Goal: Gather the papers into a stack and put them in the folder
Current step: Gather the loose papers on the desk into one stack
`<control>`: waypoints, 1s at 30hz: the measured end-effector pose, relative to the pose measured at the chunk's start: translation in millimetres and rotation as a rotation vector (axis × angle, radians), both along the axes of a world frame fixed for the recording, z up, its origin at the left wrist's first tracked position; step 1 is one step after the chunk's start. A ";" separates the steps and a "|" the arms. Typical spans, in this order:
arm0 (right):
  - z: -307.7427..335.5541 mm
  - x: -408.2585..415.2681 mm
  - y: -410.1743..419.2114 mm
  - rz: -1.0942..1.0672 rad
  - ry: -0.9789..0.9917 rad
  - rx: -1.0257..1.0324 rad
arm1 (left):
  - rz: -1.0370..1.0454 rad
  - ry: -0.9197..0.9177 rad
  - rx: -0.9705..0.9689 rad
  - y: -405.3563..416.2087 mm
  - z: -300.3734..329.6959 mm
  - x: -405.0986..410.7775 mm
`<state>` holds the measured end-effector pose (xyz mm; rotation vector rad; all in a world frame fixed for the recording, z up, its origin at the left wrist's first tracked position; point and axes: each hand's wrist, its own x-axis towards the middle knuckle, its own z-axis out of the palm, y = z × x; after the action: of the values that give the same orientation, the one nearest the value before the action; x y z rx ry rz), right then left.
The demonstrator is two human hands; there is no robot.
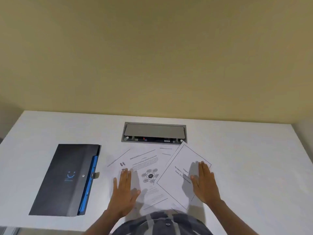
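Note:
Several printed white papers (149, 168) lie fanned out and overlapping on the white table (245, 158), in front of me. The rightmost sheet (181, 168) is tilted and has a framed title page. My left hand (124, 190) rests flat, fingers together, on the left side of the papers. My right hand (204, 181) lies flat on the tilted right sheet. A dark grey folder (66, 178) with blue inner dividers and a snap button lies closed to the left of the papers, apart from both hands.
A grey cable box with a hinged lid (153, 133) is set into the table just behind the papers. A beige wall rises behind the table. My striped shirt (162, 223) shows at the bottom edge.

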<state>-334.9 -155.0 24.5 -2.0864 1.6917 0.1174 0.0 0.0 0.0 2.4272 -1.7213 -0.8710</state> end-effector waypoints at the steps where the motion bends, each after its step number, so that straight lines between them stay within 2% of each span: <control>1: -1.2 -0.2 1.2 -0.002 -0.003 0.014 | 0.029 -0.031 0.024 2.1 -1.0 -0.2; 3: -0.2 -1.2 -2.1 -0.012 -0.008 0.053 | 0.138 -0.065 0.051 -0.5 1.7 2.5; 7: 2.3 -0.5 -18.8 -0.044 -0.024 0.063 | 0.351 0.010 -0.077 -17.1 12.9 11.6; 10: 3.6 -0.5 -32.2 -0.183 -0.079 0.063 | 0.359 0.041 -0.125 -36.5 15.6 20.6; 12: 0.7 -3.4 -37.8 -0.237 -0.086 0.056 | 0.364 0.088 -0.058 -50.3 16.1 24.2; 21: -13.2 -8.7 -49.0 -0.198 0.090 0.171 | 0.122 0.061 0.169 -90.0 -0.6 32.2; 30: -23.1 -6.7 -51.0 -0.139 0.165 0.228 | 0.117 0.004 0.209 -90.8 -11.4 27.5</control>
<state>-341.6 -206.0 1.4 -1.8297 1.8190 0.4286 27.5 -90.8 -11.4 2.6212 -1.5387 -1.0895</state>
